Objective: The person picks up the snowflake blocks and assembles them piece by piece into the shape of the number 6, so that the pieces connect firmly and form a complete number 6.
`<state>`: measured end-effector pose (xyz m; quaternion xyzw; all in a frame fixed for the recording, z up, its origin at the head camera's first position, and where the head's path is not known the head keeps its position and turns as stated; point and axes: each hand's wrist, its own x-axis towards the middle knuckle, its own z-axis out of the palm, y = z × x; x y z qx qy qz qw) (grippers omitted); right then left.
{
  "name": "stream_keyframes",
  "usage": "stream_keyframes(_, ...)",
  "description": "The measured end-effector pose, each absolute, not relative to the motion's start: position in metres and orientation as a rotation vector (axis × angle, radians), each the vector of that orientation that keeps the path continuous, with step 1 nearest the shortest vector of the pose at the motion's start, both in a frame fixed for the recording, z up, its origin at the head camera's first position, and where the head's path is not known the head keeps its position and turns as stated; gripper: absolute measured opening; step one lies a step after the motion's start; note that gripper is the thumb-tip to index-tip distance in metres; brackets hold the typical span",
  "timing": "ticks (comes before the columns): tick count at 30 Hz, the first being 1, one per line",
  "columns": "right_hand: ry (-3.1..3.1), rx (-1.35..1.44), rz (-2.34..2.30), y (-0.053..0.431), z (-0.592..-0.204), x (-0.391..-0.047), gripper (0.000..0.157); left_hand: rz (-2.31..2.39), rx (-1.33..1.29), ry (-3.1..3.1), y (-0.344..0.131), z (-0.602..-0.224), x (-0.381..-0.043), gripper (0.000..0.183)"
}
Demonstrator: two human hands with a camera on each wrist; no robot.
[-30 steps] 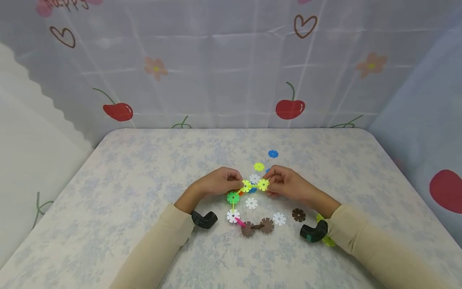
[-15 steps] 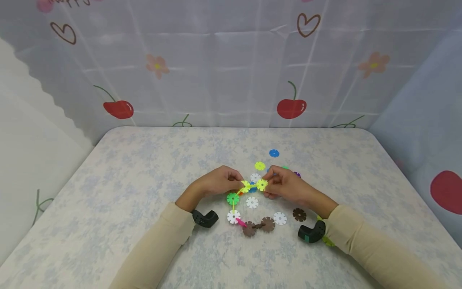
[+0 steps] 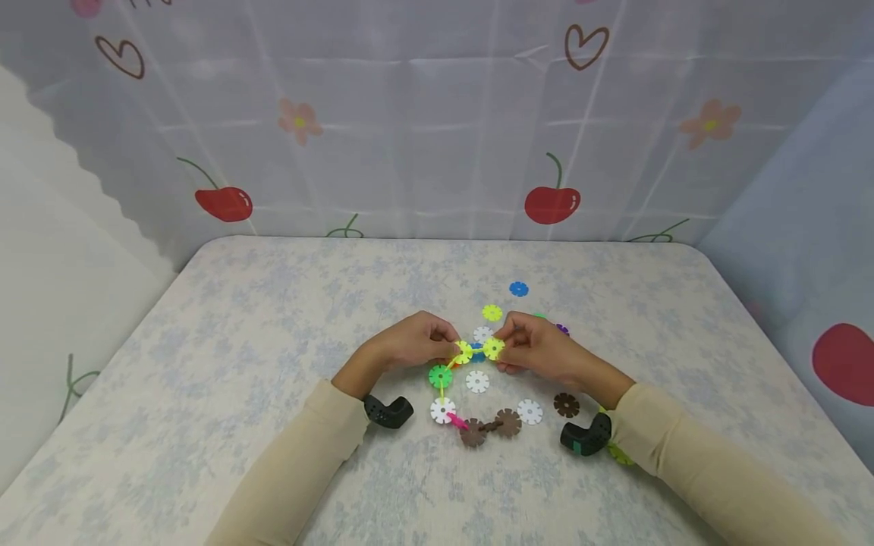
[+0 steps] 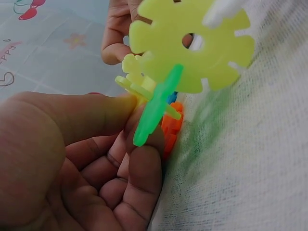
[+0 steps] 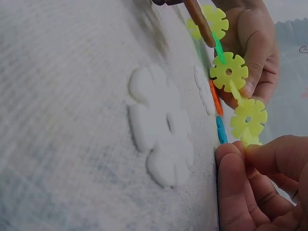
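Note:
A chain of slotted snowflake discs curves across the table in the head view. It includes a yellow disc, a green disc, a white disc, an edge-on pink disc and brown discs. My left hand pinches the yellow disc at the upper left between thumb and fingers. Opposite it, my right hand pinches an edge-on yellow disc, mostly covered by its fingertips. That disc meets another yellow disc, which links back toward the left hand.
Loose discs lie around the hands: a blue one, a yellow one, white ones and a dark brown one. More yellow-green discs lie partly under the right forearm. Black wrist devices sit low near the table.
My right hand has shifted slightly left, bringing its end of the chain a little toward the left hand. The left hand keeps its pinch, and the head view has tilted slightly.

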<state>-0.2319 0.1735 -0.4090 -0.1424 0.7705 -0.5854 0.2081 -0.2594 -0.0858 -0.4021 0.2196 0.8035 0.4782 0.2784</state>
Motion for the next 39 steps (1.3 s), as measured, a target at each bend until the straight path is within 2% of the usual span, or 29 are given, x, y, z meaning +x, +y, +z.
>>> stream_keyframes(16,2.157,-0.444,-1.604,0.171,-0.407,-0.232,0.016,1.263,0.578,2.170,-0.085,-0.402,-0.262,0.010)
stream_keyframes(22,2.159,-0.550,-1.499,0.173,-0.405,-0.227,0.024,1.122,0.699,2.188,-0.092,-0.399,-0.262,0.009)
stream_keyframes(30,2.212,-0.711,-1.459,0.174,-0.397,-0.224,0.030,1.184,0.943,2.155,-0.086,-0.398,-0.259,0.033)
stream_keyframes(35,2.274,-0.754,-1.424,0.172,-0.394,-0.221,0.031,1.286,0.898,2.103,-0.079,-0.404,-0.258,0.027)
stream_keyframes(39,2.503,-0.760,-1.164,0.184,-0.389,-0.216,0.028,1.247,0.812,2.150,-0.078,-0.406,-0.258,0.020)
